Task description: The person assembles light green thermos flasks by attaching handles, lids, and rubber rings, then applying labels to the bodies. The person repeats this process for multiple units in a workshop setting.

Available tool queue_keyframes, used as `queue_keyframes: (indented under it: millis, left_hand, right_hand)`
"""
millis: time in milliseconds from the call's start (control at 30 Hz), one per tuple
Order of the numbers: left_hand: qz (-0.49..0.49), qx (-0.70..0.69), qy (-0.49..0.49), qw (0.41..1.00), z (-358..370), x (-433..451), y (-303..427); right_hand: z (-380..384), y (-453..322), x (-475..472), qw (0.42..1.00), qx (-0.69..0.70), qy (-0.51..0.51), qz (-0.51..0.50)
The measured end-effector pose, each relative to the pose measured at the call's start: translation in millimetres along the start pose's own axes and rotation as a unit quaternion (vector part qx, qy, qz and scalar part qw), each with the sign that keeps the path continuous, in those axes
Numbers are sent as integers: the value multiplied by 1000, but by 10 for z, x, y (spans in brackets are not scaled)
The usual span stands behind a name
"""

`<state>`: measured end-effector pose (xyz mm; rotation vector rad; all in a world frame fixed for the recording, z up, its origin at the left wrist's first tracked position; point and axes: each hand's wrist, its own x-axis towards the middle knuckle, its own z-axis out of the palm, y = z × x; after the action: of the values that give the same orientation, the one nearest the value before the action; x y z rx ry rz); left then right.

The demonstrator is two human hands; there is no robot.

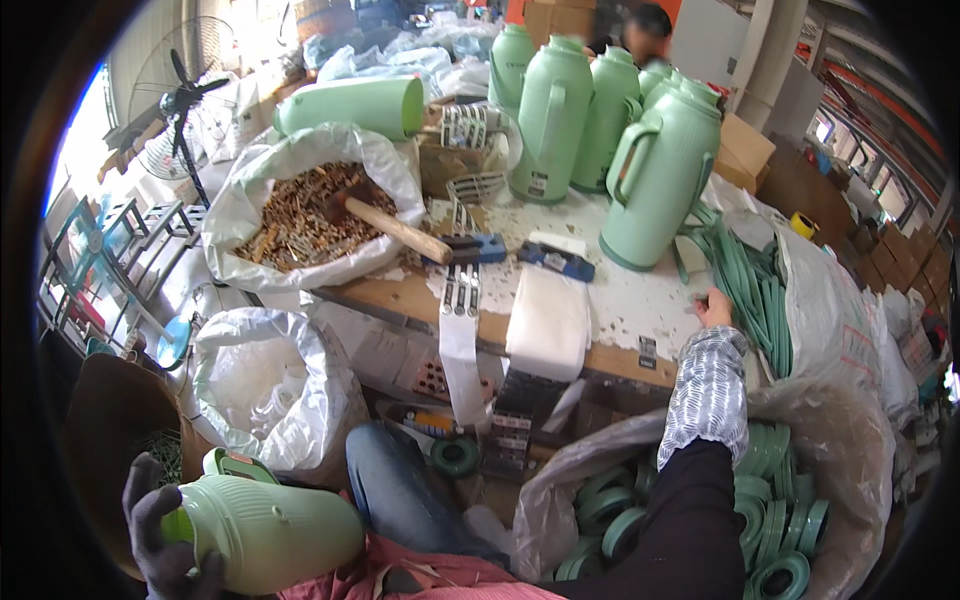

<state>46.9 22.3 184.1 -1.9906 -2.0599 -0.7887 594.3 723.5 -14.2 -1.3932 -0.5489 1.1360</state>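
Note:
My left hand [169, 525], in a dark grey glove, grips the open rim of a light green plastic flask body [285, 525] lying sideways over my lap. A green handle stands out on its upper side. My right hand [714, 307], its forearm in a patterned sleeve cover, reaches over the worktable beside a bundle of green plastic strips [750, 292]; whether its fingers hold anything cannot be told. Several green vacuum flasks [660, 180] stand upright beyond it, and another green flask body [352, 107] lies on its side at the back left of the table.
A wooden-handled hammer [397, 229] lies across a sack of small brown pieces [315, 217]. Label rolls and blue tools [559, 260] lie on the worktable [480, 322]. A bag of green rings [622, 532] is at lower right, a white sack [341, 405] at left. A person [645, 34] is behind the flasks.

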Motion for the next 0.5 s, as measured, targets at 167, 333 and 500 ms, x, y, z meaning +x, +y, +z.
queue_keyframes:
  millis: [167, 333, 500]
  left_hand:
    - [92, -9, -27, 995, 401, -1, 144]
    - [103, 20, -50, 993, 333, -100, 559]
    - [93, -37, -79, 992, 240, -305, 576]
  right_hand:
    - [-393, 520, -825, 874, 402, -231, 141]
    - [-401, 1077, -2058, 945, 288, -151, -38]
    - [-844, 49, -1744, 928, 274, 120, -221]
